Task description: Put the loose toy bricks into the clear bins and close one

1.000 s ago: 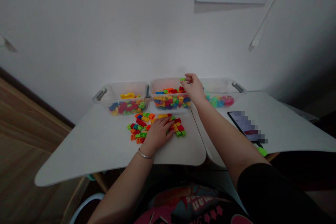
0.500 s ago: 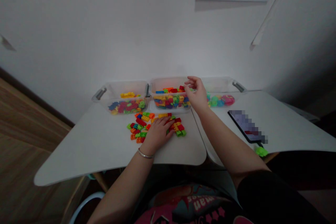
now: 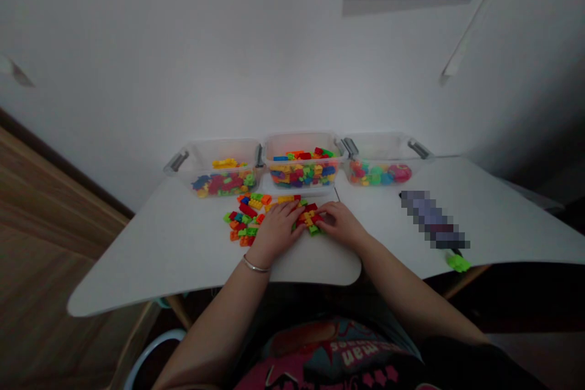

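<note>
A pile of small coloured plastic bricks lies on the white table in front of me. My left hand rests flat on the pile with fingers stretched over red and yellow bricks. My right hand lies beside it, fingertips touching a red and green brick cluster between both hands. Whether the right fingers grip a brick is hidden. Three clear bins stand behind: a left bin, a middle bin and a right bin, each with coloured pieces inside.
A flat dark device, pixelated, lies on the right table half. A green piece sits at the front edge near it. A white wall rises close behind the bins. Wooden floor shows at left.
My right hand has come down from the middle bin's rim to the brick pile beside my left hand. The left hand has stayed on the pile.
</note>
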`<state>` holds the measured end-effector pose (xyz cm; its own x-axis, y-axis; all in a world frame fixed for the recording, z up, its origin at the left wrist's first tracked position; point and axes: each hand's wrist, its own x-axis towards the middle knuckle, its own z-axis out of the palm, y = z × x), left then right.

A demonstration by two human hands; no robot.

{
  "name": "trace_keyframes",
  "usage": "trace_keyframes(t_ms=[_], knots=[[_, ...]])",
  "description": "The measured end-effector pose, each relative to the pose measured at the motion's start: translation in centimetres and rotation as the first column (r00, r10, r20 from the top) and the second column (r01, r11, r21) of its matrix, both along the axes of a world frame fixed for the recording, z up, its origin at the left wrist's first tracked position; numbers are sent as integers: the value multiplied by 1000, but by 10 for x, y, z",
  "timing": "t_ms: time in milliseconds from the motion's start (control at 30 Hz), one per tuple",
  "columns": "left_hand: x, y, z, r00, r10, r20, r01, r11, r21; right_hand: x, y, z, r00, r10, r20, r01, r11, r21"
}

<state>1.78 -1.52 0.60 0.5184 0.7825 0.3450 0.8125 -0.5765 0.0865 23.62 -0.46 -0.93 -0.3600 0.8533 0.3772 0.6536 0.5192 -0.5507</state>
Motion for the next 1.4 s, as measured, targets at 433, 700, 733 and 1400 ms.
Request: trace_keyframes(t_ms=[433,700,733,1400], knots=[[1,-2,3,1000,13,-10,-13,1000,-13,6,10,-9,934,-340,107,338,940,37],[1,-3,4,1000,7,-4,-8,1000,-15,5,17,-12,927,-351,132,347,936,54],[1,-3,5,1000,8,-3,-8,1000,-17,5,17,-12,929,-349,126,346,937,42],[0,-3,4,1000,7,7,-6,1000,-25,11,18,-1,717,-397,-574,386,911,-148]])
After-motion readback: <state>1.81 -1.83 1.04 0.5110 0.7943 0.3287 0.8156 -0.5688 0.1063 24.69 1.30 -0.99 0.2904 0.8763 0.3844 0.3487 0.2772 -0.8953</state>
